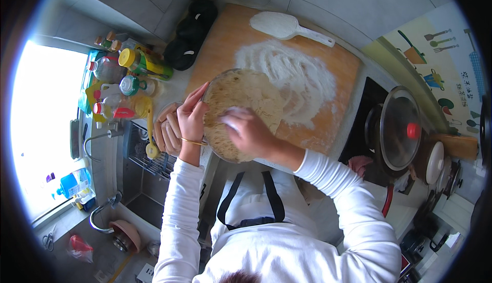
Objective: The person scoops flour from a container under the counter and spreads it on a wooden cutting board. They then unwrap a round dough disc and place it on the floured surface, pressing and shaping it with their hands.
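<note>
My left hand (193,114) grips the left rim of a round metal bowl (214,148), which is tilted over the near left part of a wooden board (219,33). Pale, soft dough (265,94) with a bubbly, stringy surface lines the bowl and reaches its right side. Inside the bowl is my right hand (246,129), blurred, its fingers bent at the dough; whether they pinch any of it cannot be told. White flour (296,79) lies spread over the board beyond the bowl. A white scoop (275,25) full of flour rests at the board's far edge.
Left of the board stand bottles and a yellow-lidded jar (128,57), with a sink (144,187) nearer me. A bag of sausage-like pieces (168,131) lies beside my left wrist. On the right, a glass-lidded pan (399,125) sits on the black hob (355,129).
</note>
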`<state>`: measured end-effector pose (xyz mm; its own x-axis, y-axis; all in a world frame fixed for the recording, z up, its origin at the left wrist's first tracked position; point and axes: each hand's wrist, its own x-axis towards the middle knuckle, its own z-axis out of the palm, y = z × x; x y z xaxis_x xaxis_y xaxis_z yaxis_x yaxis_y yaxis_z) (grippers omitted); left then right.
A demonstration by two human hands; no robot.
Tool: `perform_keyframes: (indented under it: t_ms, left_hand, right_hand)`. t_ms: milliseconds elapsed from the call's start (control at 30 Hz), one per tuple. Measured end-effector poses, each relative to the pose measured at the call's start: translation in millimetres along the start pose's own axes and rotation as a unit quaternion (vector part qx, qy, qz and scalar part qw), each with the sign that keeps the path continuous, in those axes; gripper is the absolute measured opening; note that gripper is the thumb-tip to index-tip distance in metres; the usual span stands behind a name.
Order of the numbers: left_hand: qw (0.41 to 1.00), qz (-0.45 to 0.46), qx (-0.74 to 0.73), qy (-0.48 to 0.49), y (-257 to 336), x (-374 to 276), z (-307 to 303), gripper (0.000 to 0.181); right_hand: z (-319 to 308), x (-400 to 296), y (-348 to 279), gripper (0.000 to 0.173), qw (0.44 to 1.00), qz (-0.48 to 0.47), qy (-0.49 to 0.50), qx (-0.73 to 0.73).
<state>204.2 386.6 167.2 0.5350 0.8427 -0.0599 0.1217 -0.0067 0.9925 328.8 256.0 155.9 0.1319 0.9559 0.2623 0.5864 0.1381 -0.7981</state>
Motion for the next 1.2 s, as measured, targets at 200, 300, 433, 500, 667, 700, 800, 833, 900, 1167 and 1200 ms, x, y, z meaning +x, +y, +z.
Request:
perform_keyframes:
  t_ms: [200,300,433,500,667,700,800,833,900,1167,1200]
  left_hand:
    - [1.0,0.01,-0.001,0.007,-3,-2,1,0.044]
    - [1.0,0.018,0.008,0.001,-4,-4,2,0.044]
    - [0.999,0.038,0.002,-0.007,-6,-5,2,0.046]
    - [1.0,0.025,0.006,-0.007,-6,-3,1,0.046]
    - [1.0,0.001,-0.005,-0.014,-2,1,0,0.046]
    - [1.0,0.001,-0.007,-0.012,-1,0,2,0.046]
    - [1.0,0.003,0.012,-0.014,0,0,7,0.047]
    - [1.0,0.013,0.021,-0.015,0,0,8,0.047]
    - [0.999,0.019,0.002,-0.028,0,2,10,0.047]
    - [0.999,0.014,0.013,-0.029,-6,6,2,0.044]
    - [0.999,0.008,0.01,-0.029,-7,6,2,0.044]
  right_hand:
    - [47,3,-19,0.025,0.995,0.015,-0.006,-0.103]
    - [49,1,-16,0.024,0.996,0.023,-0.037,-0.084]
    - [33,-4,1,0.021,0.996,-0.028,-0.082,-0.004]
    - [21,-10,12,0.021,0.99,-0.087,-0.108,-0.007]
    - [-18,-34,37,0.04,0.941,-0.232,-0.175,-0.173]
    - [-26,-40,39,0.043,0.943,-0.235,-0.168,-0.167]
    - [-44,-51,41,0.052,0.938,-0.205,-0.224,-0.17]
    - [-49,-53,40,0.053,0.935,-0.195,-0.241,-0.17]
    - [-58,-57,40,0.053,0.94,-0.182,-0.237,-0.166]
    - [-81,-53,50,0.053,0.938,-0.116,-0.211,-0.247]
    - [-77,-53,50,0.053,0.952,-0.116,-0.166,-0.228]
